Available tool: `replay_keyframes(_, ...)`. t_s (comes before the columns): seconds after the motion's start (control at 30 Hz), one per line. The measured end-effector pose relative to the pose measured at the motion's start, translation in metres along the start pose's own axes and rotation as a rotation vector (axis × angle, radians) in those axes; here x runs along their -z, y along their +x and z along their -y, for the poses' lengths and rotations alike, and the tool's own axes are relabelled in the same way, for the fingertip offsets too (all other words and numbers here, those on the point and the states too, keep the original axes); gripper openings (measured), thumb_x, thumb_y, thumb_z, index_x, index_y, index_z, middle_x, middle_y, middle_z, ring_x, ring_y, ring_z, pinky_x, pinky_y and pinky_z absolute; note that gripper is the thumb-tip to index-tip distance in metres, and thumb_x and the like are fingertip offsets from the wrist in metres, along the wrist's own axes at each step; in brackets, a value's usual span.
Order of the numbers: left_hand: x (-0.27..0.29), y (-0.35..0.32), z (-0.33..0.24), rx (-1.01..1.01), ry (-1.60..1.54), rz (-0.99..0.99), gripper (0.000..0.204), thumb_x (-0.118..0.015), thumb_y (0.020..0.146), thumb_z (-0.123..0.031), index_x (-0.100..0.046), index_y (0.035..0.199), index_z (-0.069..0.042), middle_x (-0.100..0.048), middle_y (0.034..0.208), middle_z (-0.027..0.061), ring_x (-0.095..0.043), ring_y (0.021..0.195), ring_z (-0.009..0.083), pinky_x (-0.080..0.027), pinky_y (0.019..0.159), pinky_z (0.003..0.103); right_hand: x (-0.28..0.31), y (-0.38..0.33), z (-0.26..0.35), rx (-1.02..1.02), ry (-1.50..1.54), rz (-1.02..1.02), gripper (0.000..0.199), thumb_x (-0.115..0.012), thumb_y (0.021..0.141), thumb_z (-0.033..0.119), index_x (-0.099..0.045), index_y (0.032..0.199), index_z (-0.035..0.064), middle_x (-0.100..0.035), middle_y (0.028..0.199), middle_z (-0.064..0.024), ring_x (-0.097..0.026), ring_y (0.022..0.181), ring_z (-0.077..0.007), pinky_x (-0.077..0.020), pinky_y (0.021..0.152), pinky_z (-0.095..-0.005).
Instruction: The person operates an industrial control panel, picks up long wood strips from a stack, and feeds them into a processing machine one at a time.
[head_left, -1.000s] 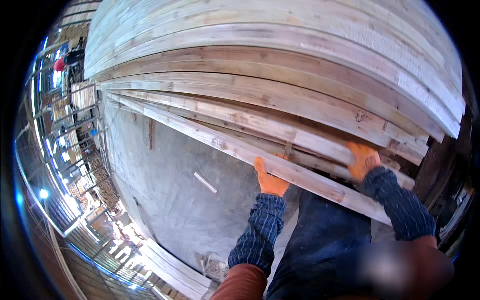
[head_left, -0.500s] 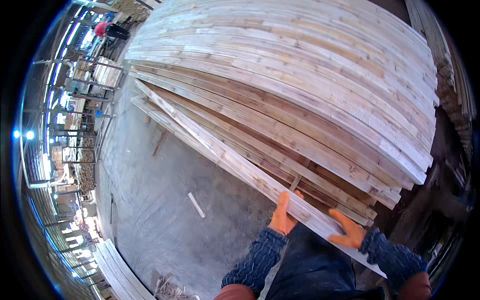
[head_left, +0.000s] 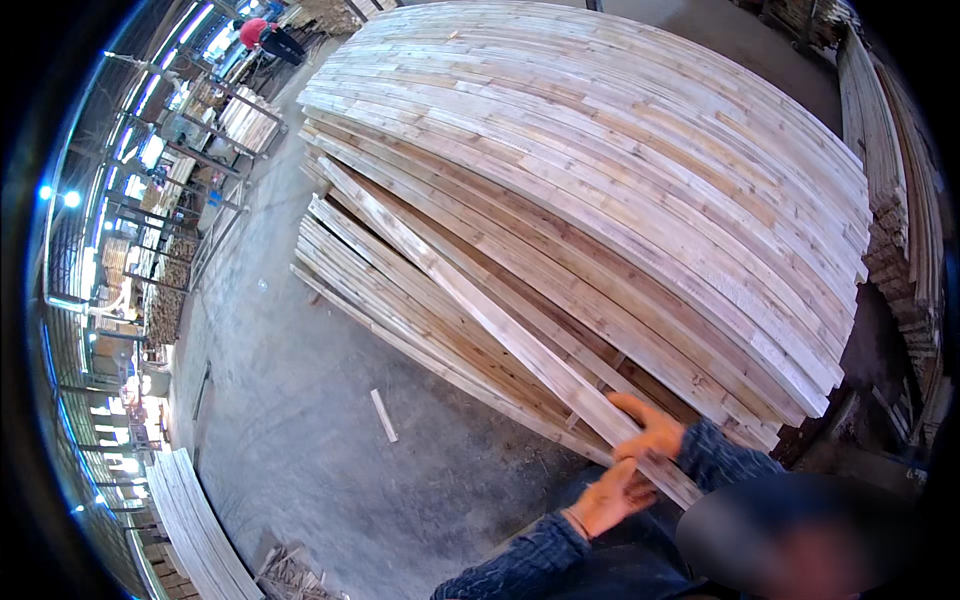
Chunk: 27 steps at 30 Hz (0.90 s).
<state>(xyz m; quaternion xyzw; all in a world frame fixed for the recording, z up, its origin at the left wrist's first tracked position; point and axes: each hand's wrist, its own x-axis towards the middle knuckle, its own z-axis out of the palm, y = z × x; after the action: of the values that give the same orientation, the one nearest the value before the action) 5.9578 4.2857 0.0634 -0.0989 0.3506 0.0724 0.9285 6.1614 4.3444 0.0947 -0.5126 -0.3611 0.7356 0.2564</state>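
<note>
A long pale wooden board [head_left: 470, 300] slants from the far left of the lumber stack down toward me. My right hand [head_left: 650, 430], in an orange glove, is closed over its near end, with the thumb at the far edge and fingers across the top face. Just below it is my left hand [head_left: 606, 500], also orange-gloved, by the board's near-side edge. Its fingers are stretched out and partly apart, close to the right fingertips. Under and beside this board lie more loose boards [head_left: 430, 335] with dark gaps between them.
A wide stack of boards [head_left: 620, 150] fills the upper right. More lumber piles [head_left: 880, 170] stand along the far right. On the concrete floor [head_left: 300, 430] lies a short wood strip [head_left: 384, 415]. Stacked planks [head_left: 200, 520] sit at lower left. A person in red [head_left: 262, 38] bends far off.
The view has shifted. My right hand has gone from spread fingers beside the board to gripping it; my left hand has loosened its hold and sits below the right. The board's near end has swung.
</note>
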Motion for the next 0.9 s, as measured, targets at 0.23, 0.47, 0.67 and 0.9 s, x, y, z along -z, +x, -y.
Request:
replay_keyframes(0.23,-0.078,-0.067,-0.132,-1.129,1.648,-0.575,0.053,-0.073,0.088,-0.049,-0.064,0.12,-0.007,-0.058,0.135,0.0117,-0.049,0.132,0.0319,-0.038,0.114,0.044,0.0,-0.177,0.016,-0.293,-0.196,-0.182,0.119,-0.093,0.058,0.037,-0.034,0.158,0.009,-0.05,0.15,-0.0193,-0.049,0.139,-0.0322,-0.036,0.117,-0.0421)
replay_keyframes(0.47,-0.074,-0.112,-0.216,-0.745,2.697,-0.58,0.068,-0.087,0.065,-0.043,-0.068,0.122,-0.012,-0.057,0.134,0.012,-0.047,0.134,0.0329,-0.03,0.118,0.054,-0.019,-0.307,0.028,-0.417,-0.612,-0.348,0.102,-0.087,0.058,0.044,-0.05,0.145,0.0071,-0.066,0.125,-0.0267,-0.066,0.112,-0.0402,-0.0494,0.102,-0.0431)
replay_keyframes(0.67,-0.13,-0.065,-0.275,-0.479,3.073,0.279,0.091,-0.085,0.07,-0.038,-0.046,0.149,-0.013,-0.055,0.143,0.0154,-0.048,0.137,0.0326,-0.034,0.116,0.051,-0.049,-0.374,0.007,-0.167,-0.883,-0.523,0.091,-0.086,0.062,0.032,-0.053,0.145,0.015,-0.069,0.116,-0.0237,-0.069,0.103,-0.0413,-0.0529,0.091,-0.0515)
replay_keyframes(0.9,-0.066,-0.033,-0.246,-0.602,3.007,0.5,0.082,-0.085,0.068,-0.038,-0.054,0.138,-0.007,-0.066,0.12,0.0165,-0.063,0.112,0.0354,-0.047,0.098,0.05,-0.072,-0.388,-0.078,-0.15,-1.089,-0.675,0.099,-0.085,0.061,0.03,-0.046,0.152,0.034,-0.065,0.125,-0.0213,-0.067,0.105,-0.0392,-0.0536,0.086,-0.0509)
